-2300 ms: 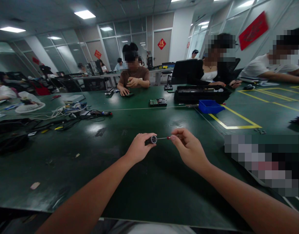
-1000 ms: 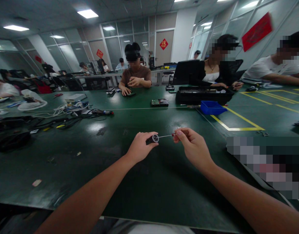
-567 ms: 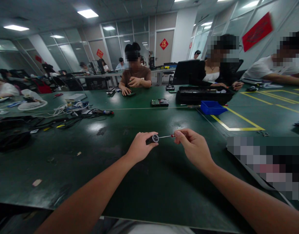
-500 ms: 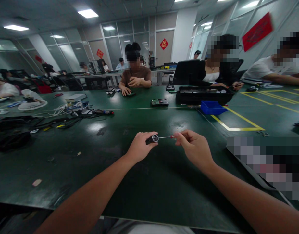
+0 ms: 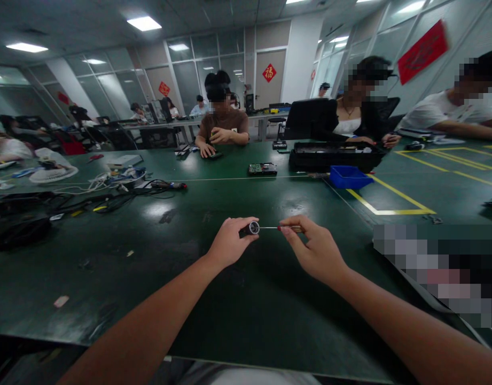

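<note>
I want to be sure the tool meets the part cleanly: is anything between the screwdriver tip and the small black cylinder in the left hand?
Nothing visible. The left hand pinches the small black cylinder; the right hand holds the screwdriver, whose thin shaft runs straight to the cylinder's shiny end above the bare green table.

Centre of frame: left hand (image 5: 229, 246) pinches a small black cylinder (image 5: 249, 229) with a silvery end. Right hand (image 5: 315, 251) grips a thin screwdriver (image 5: 283, 228), tip at that end. Both above the green table (image 5: 237, 315). Blue tray (image 5: 347, 177) upper right; tangled cables (image 5: 109, 198) upper left.
</note>
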`<action>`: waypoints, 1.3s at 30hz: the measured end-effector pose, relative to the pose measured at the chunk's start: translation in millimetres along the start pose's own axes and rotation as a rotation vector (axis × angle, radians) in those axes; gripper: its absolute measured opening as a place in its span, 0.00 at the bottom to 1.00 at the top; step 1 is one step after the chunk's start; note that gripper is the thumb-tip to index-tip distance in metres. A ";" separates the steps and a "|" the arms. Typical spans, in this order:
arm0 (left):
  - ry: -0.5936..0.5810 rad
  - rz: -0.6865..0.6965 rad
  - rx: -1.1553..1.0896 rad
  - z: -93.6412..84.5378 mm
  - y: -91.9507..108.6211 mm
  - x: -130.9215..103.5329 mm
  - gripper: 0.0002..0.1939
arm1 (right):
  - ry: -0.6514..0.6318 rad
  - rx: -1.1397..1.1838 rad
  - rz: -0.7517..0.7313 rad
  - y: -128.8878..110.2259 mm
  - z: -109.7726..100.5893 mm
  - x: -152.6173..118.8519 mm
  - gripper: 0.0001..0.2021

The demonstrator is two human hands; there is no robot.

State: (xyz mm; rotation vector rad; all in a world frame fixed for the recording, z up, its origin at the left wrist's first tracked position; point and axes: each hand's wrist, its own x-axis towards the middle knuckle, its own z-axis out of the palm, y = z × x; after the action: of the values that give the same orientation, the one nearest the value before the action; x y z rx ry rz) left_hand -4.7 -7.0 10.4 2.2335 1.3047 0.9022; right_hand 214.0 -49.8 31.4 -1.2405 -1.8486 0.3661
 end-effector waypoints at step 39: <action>-0.015 0.041 -0.001 3.4 -1.4 -1.0 0.19 | 0.031 0.088 0.162 -6.6 4.2 -4.5 0.15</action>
State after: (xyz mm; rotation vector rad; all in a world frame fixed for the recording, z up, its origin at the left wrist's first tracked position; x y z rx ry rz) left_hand -3.6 -7.2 6.8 2.2694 1.2563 0.8981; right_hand 207.3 -55.8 31.0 -1.3313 -1.6924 0.5080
